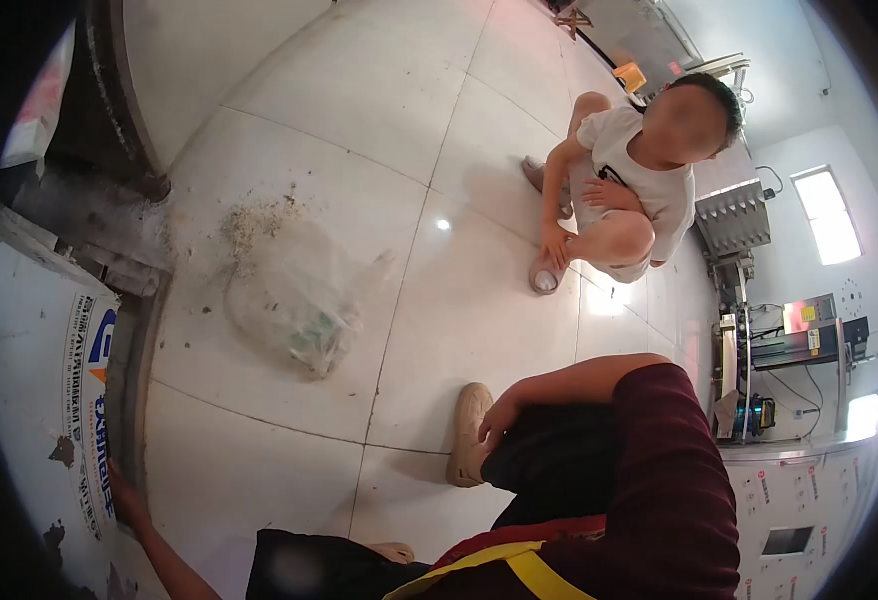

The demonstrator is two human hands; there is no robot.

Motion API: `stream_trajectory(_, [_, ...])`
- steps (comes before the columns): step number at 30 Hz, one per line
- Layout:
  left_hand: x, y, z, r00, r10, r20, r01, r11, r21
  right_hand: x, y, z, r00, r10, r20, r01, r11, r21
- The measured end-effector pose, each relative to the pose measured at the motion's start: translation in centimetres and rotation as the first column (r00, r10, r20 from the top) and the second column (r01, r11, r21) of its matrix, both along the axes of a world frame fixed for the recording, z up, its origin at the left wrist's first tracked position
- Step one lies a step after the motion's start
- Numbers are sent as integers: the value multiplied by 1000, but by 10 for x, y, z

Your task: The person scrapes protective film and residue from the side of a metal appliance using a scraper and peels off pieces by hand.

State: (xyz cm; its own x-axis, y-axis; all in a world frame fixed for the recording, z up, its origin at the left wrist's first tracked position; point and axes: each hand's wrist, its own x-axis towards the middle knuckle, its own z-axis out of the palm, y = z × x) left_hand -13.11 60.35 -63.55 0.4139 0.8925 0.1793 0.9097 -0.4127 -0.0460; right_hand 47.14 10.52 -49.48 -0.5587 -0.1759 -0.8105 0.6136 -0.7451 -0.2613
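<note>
My left hand (127, 500) is at the lower left, against the edge of a white panel (34, 350) with blue and black lettering; its fingers are mostly hidden. My right hand (500, 420) hangs over my bent knee beside my tan shoe (468, 432), fingers loosely bent with nothing visible in them. A crumpled clear plastic bag (309, 310) with something greenish inside lies on the tiled floor between my hands and the far wall. Pale crumbs and debris (259, 225) are scattered at its upper left edge.
Another person (634, 190) in a white top squats at the upper right, one hand near their shoe. A dark metal frame (124, 110) stands at the upper left. Equipment and shelving (749, 330) line the right side, near white wall panels (809, 510).
</note>
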Motion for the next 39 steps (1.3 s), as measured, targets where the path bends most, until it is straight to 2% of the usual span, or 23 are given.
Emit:
stream_trajectory(2, [-7,-5,-5,999,-37,10,36,999,32,-1,-7,-7,1000,29,-9,-28,998,62])
stream_trajectory(5, [-16,1,-16,986,-161,-40,166,960,228,-2,6,-2,993,74,-89,-75,997,-2])
stream_trajectory(8, [-13,0,-14,989,-99,-106,117,977,177,-6,5,-6,996,28,-82,-32,998,-45])
stream_trajectory(11, [17,-15,23,997,77,32,-75,994,-78,-12,17,6,994,100,-30,-100,995,1])
stream_trajectory(13, [-6,-6,-2,1000,6,-30,-6,1000,-11,-15,21,10,991,130,-19,-130,991,-3])
stream_trajectory(16, [-2,-10,4,998,-19,-64,21,999,35,-16,26,11,985,168,-35,-168,986,-11])
stream_trajectory(18, [7,-12,16,999,22,-49,-23,999,-31,-17,29,10,984,168,-50,-170,985,-22])
stream_trajectory(20, [8,-11,17,995,95,-19,-97,979,-179,-19,30,11,988,145,-53,-147,988,-38])
stream_trajectory(22, [5,-12,12,993,96,74,-84,985,-153,-22,36,20,984,178,-15,-178,984,-14])
stream_trajectory(25, [4,-11,6,998,32,58,-24,991,-133,-23,25,11,993,118,-14,-119,989,-84])
stream_trajectory(26, [3,-10,6,1000,2,23,1,992,-127,-23,29,11,980,171,-97,-174,984,-25])
stream_trajectory(29, [-2,-7,-5,998,-54,21,55,998,-27,-29,48,39,963,259,-69,-254,965,70])
stream_trajectory(30, [-4,-4,-9,996,-35,80,41,996,-80,-30,42,37,977,212,-14,-212,977,31])
stream_trajectory(32, [-13,1,-14,983,19,184,17,982,-190,-27,36,33,988,152,-37,-152,988,10])
stream_trajectory(33, [-17,2,-18,982,3,186,28,986,-162,-26,33,32,991,124,-47,-124,992,-2])
stream_trajectory(36, [-9,3,-14,984,-25,177,44,994,-105,-29,30,55,935,-124,333,205,954,-220])
stream_trajectory(38, [13,-11,17,991,-3,132,20,992,-126,-20,29,53,965,-110,238,128,990,-63])
stream_trajectory(39, [-6,-8,-5,965,1,263,63,971,-233,-18,21,21,989,-12,146,20,998,-54])
